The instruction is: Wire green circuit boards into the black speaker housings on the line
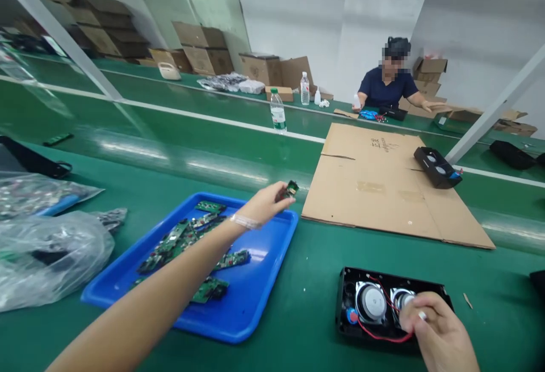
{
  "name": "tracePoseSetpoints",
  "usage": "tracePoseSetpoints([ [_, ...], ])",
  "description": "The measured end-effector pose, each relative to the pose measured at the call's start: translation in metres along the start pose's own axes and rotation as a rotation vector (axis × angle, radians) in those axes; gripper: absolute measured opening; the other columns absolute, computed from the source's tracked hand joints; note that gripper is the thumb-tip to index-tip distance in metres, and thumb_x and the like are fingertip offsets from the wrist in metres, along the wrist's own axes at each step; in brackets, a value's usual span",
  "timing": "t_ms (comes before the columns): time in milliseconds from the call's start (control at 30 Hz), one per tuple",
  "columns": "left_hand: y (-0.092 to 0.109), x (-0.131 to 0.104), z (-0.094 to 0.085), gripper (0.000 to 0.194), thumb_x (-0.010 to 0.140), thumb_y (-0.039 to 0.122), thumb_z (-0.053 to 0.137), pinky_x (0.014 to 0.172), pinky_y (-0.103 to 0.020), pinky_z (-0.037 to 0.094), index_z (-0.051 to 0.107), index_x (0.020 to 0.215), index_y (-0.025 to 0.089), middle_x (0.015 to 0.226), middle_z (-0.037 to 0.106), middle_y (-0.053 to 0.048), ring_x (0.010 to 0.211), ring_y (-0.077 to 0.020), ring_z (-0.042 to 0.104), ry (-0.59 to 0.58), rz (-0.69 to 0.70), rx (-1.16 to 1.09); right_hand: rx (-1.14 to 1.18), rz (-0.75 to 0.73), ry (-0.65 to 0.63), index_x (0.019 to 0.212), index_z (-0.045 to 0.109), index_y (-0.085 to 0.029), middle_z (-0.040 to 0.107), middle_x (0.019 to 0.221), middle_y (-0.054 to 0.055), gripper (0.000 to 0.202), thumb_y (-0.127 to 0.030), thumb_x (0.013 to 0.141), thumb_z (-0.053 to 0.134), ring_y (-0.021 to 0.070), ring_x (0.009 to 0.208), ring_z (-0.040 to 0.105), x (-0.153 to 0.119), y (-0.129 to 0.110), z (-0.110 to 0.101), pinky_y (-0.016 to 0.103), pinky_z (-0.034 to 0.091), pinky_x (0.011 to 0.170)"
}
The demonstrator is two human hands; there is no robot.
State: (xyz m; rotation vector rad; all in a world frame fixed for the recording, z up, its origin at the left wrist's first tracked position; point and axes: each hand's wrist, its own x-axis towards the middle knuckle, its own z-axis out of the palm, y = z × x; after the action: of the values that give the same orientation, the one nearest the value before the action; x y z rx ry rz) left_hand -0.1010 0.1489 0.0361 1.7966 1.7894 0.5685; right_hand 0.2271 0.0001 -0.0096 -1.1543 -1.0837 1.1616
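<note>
Above the far right corner of a blue tray (242, 326), my left hand (272, 199) is closed on a small green circuit board (292, 188). Several more circuit boards (210, 289) lie heaped in the tray. At the lower right, my right hand (438, 326) pinches a small white connector (422, 316) on a red wire (383, 338). Beneath that hand is a black speaker housing (347, 287), lying open side up. Two round speakers show in it, the left one (372, 302) fully and the right one (400, 298) partly covered by my fingers.
A flattened cardboard sheet (366, 201) lies ahead, with another black speaker housing (436, 166) on its right edge. Plastic bags (55, 253) rest at left. A water bottle (277, 112) stands near the rail. Across the bench sits a person (389, 85). A slanted white post (498, 108) rises at right.
</note>
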Motion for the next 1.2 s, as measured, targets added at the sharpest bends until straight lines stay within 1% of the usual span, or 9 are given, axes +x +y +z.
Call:
tracePoseSetpoints([
  [133,0.032,-0.093,0.046,0.017,0.082,0.037,0.044,0.038,-0.022,0.042,0.036,0.086,0.023,0.058,0.052,0.007,0.045,-0.0126,0.056,-0.251,0.001,-0.433,0.019,0.071,-0.182,0.066,0.067,-0.019,0.061,0.059,0.002,0.018,-0.035,0.067,0.077,0.0132,0.053,0.058,0.006,-0.004,0.022,0.022,0.048,0.049],
  [200,0.038,-0.125,0.061,0.018,0.081,0.037,0.046,0.034,-0.019,0.035,0.038,0.086,0.022,0.064,0.056,0.005,0.041,-0.0086,0.048,-0.294,-0.082,-0.646,-0.030,0.120,-0.247,0.074,0.071,-0.021,0.063,0.069,0.004,0.015,-0.036,0.071,0.073,0.0141,0.059,0.061,0.005,-0.007,0.028,0.023,0.050,0.052],
  [300,0.038,-0.149,0.073,0.022,0.082,0.034,0.047,0.043,-0.021,0.042,0.047,0.096,0.019,0.080,0.063,-0.002,0.051,-0.0090,0.050,-0.266,-0.167,-0.792,-0.104,0.128,-0.346,0.086,0.073,-0.023,0.060,0.078,0.004,0.019,-0.038,0.081,0.062,0.0121,0.055,0.061,0.002,-0.013,0.032,0.024,0.051,0.051],
  [467,0.042,-0.157,0.092,0.042,0.083,0.029,0.047,0.067,-0.028,0.052,0.049,0.123,0.015,0.084,0.068,-0.006,0.070,-0.0150,0.061,-0.303,-0.122,-0.867,-0.403,-0.197,-0.352,0.079,0.072,-0.021,0.058,0.065,0.002,0.013,-0.024,0.082,0.060,0.0104,0.053,0.055,0.001,-0.021,0.038,0.020,0.043,0.043],
  [567,0.049,-0.160,0.104,0.045,0.084,0.027,0.048,0.066,-0.029,0.054,0.048,0.127,0.015,0.077,0.070,-0.005,0.066,-0.0157,0.064,-0.323,-0.085,-0.860,-0.567,-0.513,-0.312,0.082,0.068,-0.017,0.059,0.066,0.002,0.015,-0.012,0.084,0.055,0.0105,0.056,0.055,-0.001,-0.020,0.045,0.020,0.045,0.047],
  [667,0.055,-0.165,0.109,0.038,0.083,0.026,0.050,0.058,-0.027,0.056,0.056,0.120,0.017,0.073,0.072,-0.004,0.060,-0.0157,0.066,-0.244,-0.033,-0.808,-0.680,-0.707,-0.311,0.087,0.064,-0.015,0.059,0.067,0.004,0.017,-0.006,0.085,0.050,0.0114,0.058,0.055,-0.005,-0.017,0.052,0.022,0.047,0.050],
  [867,0.063,-0.172,0.104,0.035,0.078,0.021,0.058,0.050,-0.022,0.055,0.060,0.113,0.025,0.089,0.073,-0.002,0.065,-0.0161,0.068,0.010,0.167,-0.469,-0.809,-0.773,-0.383,0.090,0.060,-0.013,0.058,0.068,0.005,0.015,-0.004,0.086,0.049,0.0131,0.060,0.052,-0.008,-0.014,0.057,0.025,0.045,0.052],
  [1067,0.065,-0.174,0.104,0.019,0.084,0.023,0.053,0.064,-0.023,0.057,0.057,0.103,0.021,0.088,0.073,-0.002,0.070,-0.0154,0.069,0.182,0.325,-0.268,-0.799,-0.769,-0.404,0.092,0.059,-0.011,0.056,0.066,0.005,0.015,-0.002,0.085,0.049,0.0129,0.060,0.048,-0.007,-0.019,0.058,0.025,0.042,0.051],
  [1200,0.065,-0.169,0.103,0.017,0.086,0.020,0.048,0.059,-0.022,0.055,0.059,0.098,0.020,0.080,0.072,-0.003,0.065,-0.0146,0.068,0.193,0.405,-0.213,-0.795,-0.844,-0.395,0.092,0.059,-0.010,0.053,0.062,0.004,0.016,0.000,0.084,0.050,0.0126,0.057,0.042,-0.005,-0.023,0.059,0.025,0.038,0.048],
])
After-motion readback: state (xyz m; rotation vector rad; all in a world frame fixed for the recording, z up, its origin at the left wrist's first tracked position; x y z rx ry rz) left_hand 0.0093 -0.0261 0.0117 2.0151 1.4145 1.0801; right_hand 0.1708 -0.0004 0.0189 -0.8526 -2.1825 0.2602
